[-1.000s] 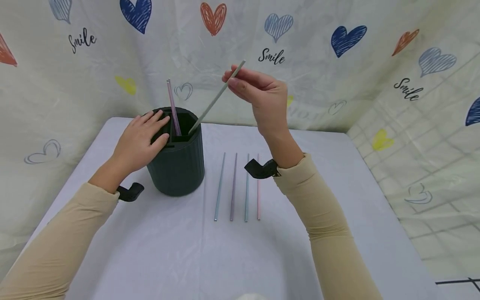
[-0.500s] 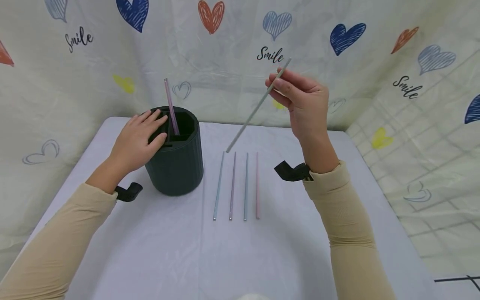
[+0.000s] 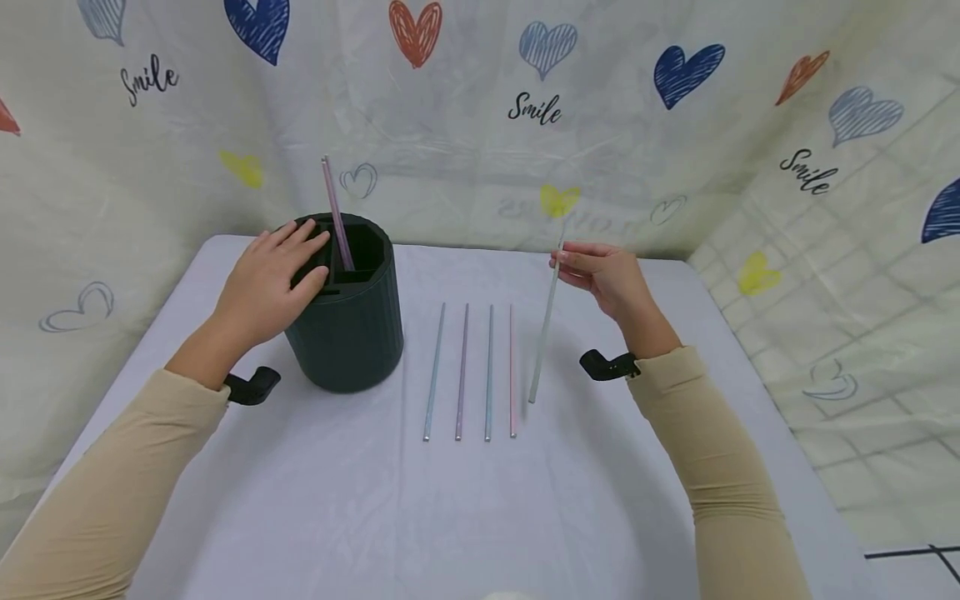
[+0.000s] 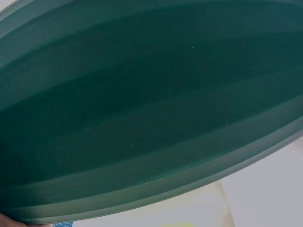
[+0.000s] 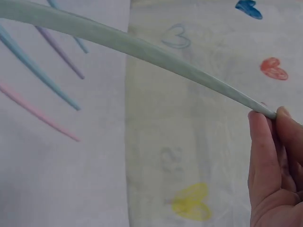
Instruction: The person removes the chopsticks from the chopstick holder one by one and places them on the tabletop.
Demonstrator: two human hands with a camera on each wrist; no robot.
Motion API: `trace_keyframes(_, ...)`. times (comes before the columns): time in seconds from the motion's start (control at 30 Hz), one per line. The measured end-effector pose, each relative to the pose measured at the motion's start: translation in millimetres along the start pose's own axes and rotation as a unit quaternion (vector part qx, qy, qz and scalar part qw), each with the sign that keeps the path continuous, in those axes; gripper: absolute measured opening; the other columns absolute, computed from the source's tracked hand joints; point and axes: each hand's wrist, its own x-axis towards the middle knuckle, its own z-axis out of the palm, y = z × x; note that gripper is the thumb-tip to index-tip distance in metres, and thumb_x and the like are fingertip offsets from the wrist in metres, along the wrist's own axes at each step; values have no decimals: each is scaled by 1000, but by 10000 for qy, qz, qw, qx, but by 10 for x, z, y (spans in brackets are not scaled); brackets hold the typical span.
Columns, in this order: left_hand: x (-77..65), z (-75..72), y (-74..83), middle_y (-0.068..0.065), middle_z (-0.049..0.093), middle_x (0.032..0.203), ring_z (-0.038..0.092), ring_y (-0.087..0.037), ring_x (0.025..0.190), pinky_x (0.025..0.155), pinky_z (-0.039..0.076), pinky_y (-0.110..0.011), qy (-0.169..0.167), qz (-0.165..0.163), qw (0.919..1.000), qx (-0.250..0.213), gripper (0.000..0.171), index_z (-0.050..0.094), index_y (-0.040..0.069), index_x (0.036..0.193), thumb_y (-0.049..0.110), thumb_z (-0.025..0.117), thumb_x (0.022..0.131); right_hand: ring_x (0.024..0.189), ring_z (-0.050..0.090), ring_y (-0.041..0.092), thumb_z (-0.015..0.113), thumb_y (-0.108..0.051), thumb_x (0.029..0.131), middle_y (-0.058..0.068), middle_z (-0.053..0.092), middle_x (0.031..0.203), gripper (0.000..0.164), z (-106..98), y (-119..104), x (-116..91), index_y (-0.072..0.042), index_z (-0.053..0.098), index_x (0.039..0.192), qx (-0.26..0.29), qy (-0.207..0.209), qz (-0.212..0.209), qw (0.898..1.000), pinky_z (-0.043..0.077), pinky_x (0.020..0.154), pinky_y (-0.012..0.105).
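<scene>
My right hand (image 3: 607, 283) pinches a thin pale green stick (image 3: 547, 312) near its upper end, between thumb and fingertips. The stick slants over the table, right of a row of sticks; I cannot tell whether its lower end touches the cloth. In the right wrist view the same stick (image 5: 142, 53) runs left from the fingertips (image 5: 258, 120). My left hand (image 3: 262, 287) rests with spread fingers on the top of a dark green divided holder (image 3: 348, 342). A pinkish-purple stick (image 3: 337, 212) leans in the holder. The holder's ribbed wall (image 4: 151, 104) fills most of the left wrist view.
Side by side on the white cloth (image 3: 420, 517) lie a light blue stick (image 3: 434, 375), a purple stick (image 3: 462, 375), another blue stick (image 3: 489, 375) and a pink stick (image 3: 512, 375). A heart-printed curtain (image 3: 465, 167) hangs behind the table.
My right hand has carried the green stick from the holder's mouth to the right, then lowered it beside the pink stick, turning it more upright. The left hand stays on the holder.
</scene>
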Motion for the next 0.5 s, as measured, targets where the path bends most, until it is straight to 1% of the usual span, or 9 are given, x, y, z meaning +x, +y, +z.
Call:
trace_keyframes(0.03,-2,-1,-2,-17,26,164,17,-40,153,125,9,-59,8,-3,10000,-3,57,36,8,154,33,40,103,80,75,11,68,-4,91,-1,77,83,12,-23,40,35,-4,75,101,-107,31,152,9998,61,75,22)
trace_keyframes(0.13,-8,-2,-6,-17,26,164,18,-40,153,125,9,-58,30,-11,10000,-11,57,36,8,154,33,40,103,79,76,11,68,-6,92,-1,77,84,34,-70,157,138,4,64,124,-365,110,604,9974,61,74,23)
trace_keyframes(0.2,-11,-4,-3,-17,26,164,18,-40,153,125,9,-58,35,-17,10000,-25,57,36,8,154,33,40,103,78,76,11,68,-6,92,0,77,83,42,-88,236,198,6,59,131,-468,174,873,9949,62,73,23)
trace_keyframes(0.27,-15,-8,6,-17,26,164,17,-40,153,125,9,-59,39,-18,10000,-37,57,36,8,154,33,41,103,77,76,12,68,-3,92,1,77,81,40,-110,323,250,6,59,129,-488,153,1093,9927,62,73,24)
trace_keyframes(0.33,-16,-10,12,-18,26,164,17,-40,153,125,9,-59,33,-23,10000,-46,57,36,7,154,33,41,103,76,76,13,66,-2,92,2,77,80,31,-131,415,297,5,62,122,-504,144,1266,9906,62,73,24)
trace_keyframes(0.4,-15,-11,17,-18,26,164,17,-40,153,125,9,-59,17,-27,10000,-34,57,36,7,154,33,41,103,76,76,14,65,0,93,3,76,79,28,-153,511,339,4,62,120,-502,128,1421,9885,62,73,23)
trace_keyframes(0.5,-7,-10,18,-18,26,164,17,-40,153,125,9,-59,-18,-20,10000,-5,58,36,7,154,33,41,103,74,76,13,63,1,94,3,76,78,36,-182,647,402,6,58,129,-496,139,1581,9861,61,71,23)
